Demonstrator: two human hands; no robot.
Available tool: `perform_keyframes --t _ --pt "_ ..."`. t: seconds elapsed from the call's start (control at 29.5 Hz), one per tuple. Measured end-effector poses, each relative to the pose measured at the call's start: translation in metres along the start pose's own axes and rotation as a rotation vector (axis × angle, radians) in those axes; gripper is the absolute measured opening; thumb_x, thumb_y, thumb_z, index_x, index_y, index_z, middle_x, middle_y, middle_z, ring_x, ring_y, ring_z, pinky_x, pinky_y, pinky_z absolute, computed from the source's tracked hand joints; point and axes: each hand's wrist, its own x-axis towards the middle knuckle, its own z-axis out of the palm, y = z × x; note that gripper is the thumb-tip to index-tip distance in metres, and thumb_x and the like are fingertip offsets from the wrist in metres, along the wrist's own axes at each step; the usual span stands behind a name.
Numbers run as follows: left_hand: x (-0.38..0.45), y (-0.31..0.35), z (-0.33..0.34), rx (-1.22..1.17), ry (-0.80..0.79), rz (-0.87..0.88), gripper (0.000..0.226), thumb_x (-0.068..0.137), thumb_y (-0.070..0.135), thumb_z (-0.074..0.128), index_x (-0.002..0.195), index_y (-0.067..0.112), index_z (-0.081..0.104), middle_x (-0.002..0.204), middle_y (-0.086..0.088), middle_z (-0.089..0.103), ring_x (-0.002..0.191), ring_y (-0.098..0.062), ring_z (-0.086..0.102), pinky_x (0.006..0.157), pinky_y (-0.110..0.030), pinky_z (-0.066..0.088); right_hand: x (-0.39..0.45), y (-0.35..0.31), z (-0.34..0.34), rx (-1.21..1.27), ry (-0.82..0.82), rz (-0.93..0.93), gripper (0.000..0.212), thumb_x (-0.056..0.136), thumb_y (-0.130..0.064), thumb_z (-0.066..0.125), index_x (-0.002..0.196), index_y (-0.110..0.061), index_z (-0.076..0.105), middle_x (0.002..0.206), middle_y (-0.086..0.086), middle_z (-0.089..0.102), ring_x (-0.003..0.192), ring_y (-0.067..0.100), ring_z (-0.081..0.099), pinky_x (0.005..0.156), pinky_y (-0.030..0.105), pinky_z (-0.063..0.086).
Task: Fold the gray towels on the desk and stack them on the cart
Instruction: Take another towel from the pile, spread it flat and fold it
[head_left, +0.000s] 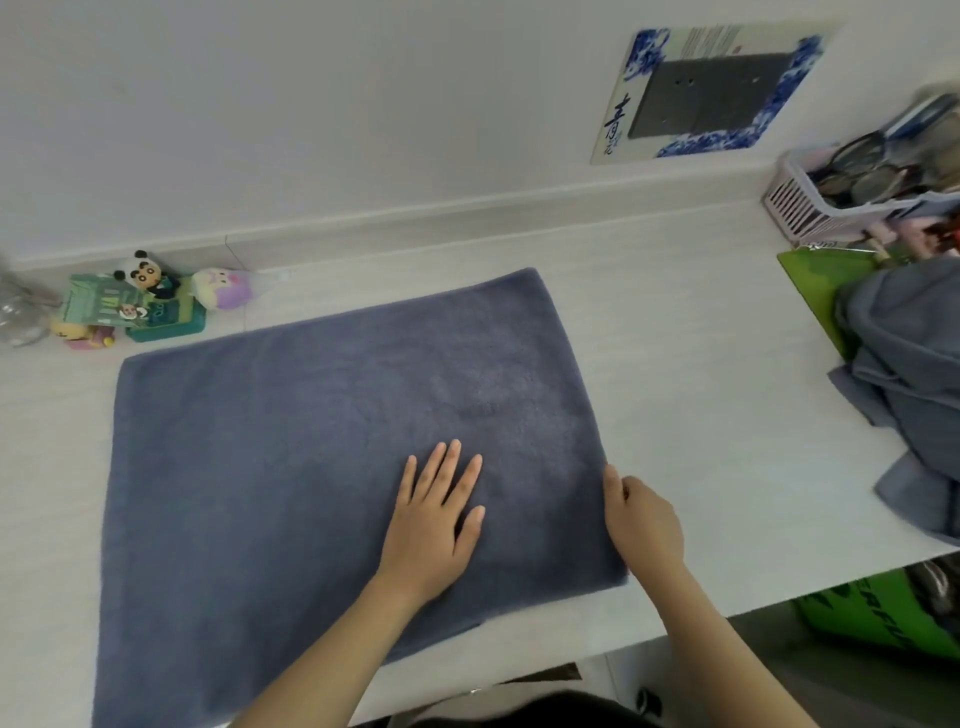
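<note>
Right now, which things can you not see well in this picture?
- Cart: not in the head view at all.
- Pile of gray towels: cut off by the right edge, so their number is unclear.
- Right hand fingertips: at the spread towel's right edge, curled out of sight; grip uncertain.
- Basket contents: blurred, cut off.

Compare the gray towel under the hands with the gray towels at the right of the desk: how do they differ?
The towel under the hands lies flat and smooth; the pile of towels is crumpled and heaped. The left hand presses the flat towel and the right hand holds its right edge; nothing touches the pile. Both are the same gray and lie on the desk.
</note>
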Motion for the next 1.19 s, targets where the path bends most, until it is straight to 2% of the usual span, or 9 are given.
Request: perform_keyframes --t 0.07,0.14,0.2,0.27,0.37,0.54,0.75,1.02,1.19 --pt "-0.001 -0.002 0.002 -0.005 -0.012 -0.037 0.058 0.100 0.047 0.010 0.148 0.019 0.028 0.155 -0.004 0.022 0.145 -0.019 0.017 0.115 -0.045 0.009 -0.007 0.002 0.004 0.189 -0.087 0.031 0.057 0.099 -0.048 0.026 0.079 -0.006 0.058 0.080 0.007 0.064 0.076 0.022 0.058 0.074 0.038 0.049" --pt "0.001 0.000 0.001 -0.018 -0.014 -0.056 0.057 0.100 0.048 0.008 0.148 0.021 0.025 0.155 -0.002 0.021 0.145 -0.016 0.014 0.116 -0.043 0.007 -0.014 0.002 0.004 0.631 -0.230 0.228 0.061 0.097 -0.054 0.028 0.090 -0.005 0.063 0.092 0.013 0.067 0.090 0.027 0.061 0.088 0.039 0.048" --pt "0.001 0.002 0.000 -0.027 -0.014 -0.058 0.057 0.100 0.048 0.006 0.147 0.020 0.023 0.155 -0.001 0.021 0.145 -0.015 0.013 0.116 -0.042 0.005 -0.017 0.000 0.003 0.959 -0.332 0.353 0.063 0.096 -0.058 0.030 0.092 -0.005 0.064 0.104 0.023 0.066 0.092 0.029 0.060 0.088 0.039 0.046" --pt "-0.002 0.002 -0.001 -0.015 -0.018 -0.039 0.058 0.100 0.048 0.005 0.147 0.019 0.023 0.154 -0.001 0.020 0.144 -0.015 0.013 0.116 -0.041 0.004 -0.021 -0.006 0.004 1.056 -0.365 0.357 0.059 0.097 -0.055 0.031 0.099 -0.006 0.063 0.112 0.017 0.067 0.096 0.025 0.061 0.088 0.036 0.047" --pt "-0.004 0.001 -0.002 0.016 -0.025 -0.032 0.060 0.100 0.048 0.004 0.147 0.017 0.025 0.154 -0.003 0.022 0.144 -0.018 0.017 0.115 -0.041 0.005 -0.027 -0.022 0.010 0.884 -0.299 0.262 0.052 0.098 -0.051 0.030 0.122 -0.010 0.053 0.117 0.003 0.059 0.105 0.020 0.055 0.090 0.035 0.045" --pt "-0.004 0.003 -0.004 0.040 -0.059 -0.019 0.063 0.099 0.048 0.003 0.146 0.017 0.032 0.153 -0.008 0.031 0.142 -0.022 0.025 0.114 -0.044 0.009 -0.039 -0.044 0.027 0.750 -0.123 0.220 0.038 0.097 -0.049 0.036 0.112 -0.014 0.038 0.108 0.006 0.054 0.096 0.024 0.052 0.085 0.038 0.045" --pt "-0.010 -0.001 -0.003 0.053 -0.058 0.003 0.063 0.100 0.048 0.003 0.147 0.016 0.030 0.153 -0.008 0.030 0.143 -0.021 0.024 0.114 -0.043 0.008 -0.049 -0.060 0.051 0.608 0.123 0.104 0.026 0.096 -0.037 0.047 0.094 -0.013 0.037 0.087 0.002 0.056 0.080 0.024 0.058 0.067 0.035 0.046" --pt "-0.012 -0.005 0.000 0.054 -0.045 -0.005 0.061 0.096 0.051 0.000 0.148 0.022 0.013 0.157 -0.001 0.014 0.145 -0.014 0.007 0.116 -0.040 -0.001 -0.047 -0.032 0.038 0.468 0.167 0.076 0.028 0.096 -0.028 0.050 0.078 -0.007 0.045 0.070 0.005 0.054 0.064 0.024 0.051 0.052 0.031 0.036" --pt "-0.012 -0.005 -0.002 0.073 -0.057 -0.006 0.063 0.097 0.053 -0.002 0.149 0.023 0.016 0.157 -0.001 0.015 0.145 -0.015 0.008 0.116 -0.040 -0.001 -0.031 -0.001 0.000 0.248 0.172 0.048 0.027 0.097 -0.024 0.045 0.078 -0.006 0.042 0.068 0.009 0.050 0.065 0.030 0.049 0.057 0.034 0.038"
